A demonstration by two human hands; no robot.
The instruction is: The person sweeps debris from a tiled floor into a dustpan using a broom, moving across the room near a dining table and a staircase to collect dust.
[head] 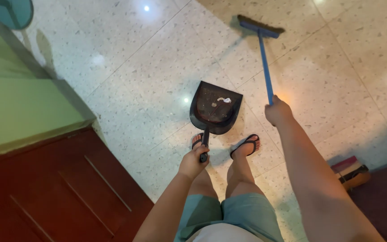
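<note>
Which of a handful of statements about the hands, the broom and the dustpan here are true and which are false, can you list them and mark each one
1. The left hand grips the handle of a dark dustpan. True.
2. The dustpan is empty. False: a few small bits of debris lie in it.
3. The right hand holds the blue stick of a broom. True.
4. The broom's head rests inside the dustpan. False: it sits on the speckled floor, well beyond the pan.
5. The person is barefoot. False: both feet wear flip-flops.
6. A reddish wooden cabinet stands to the person's left. True.
</note>
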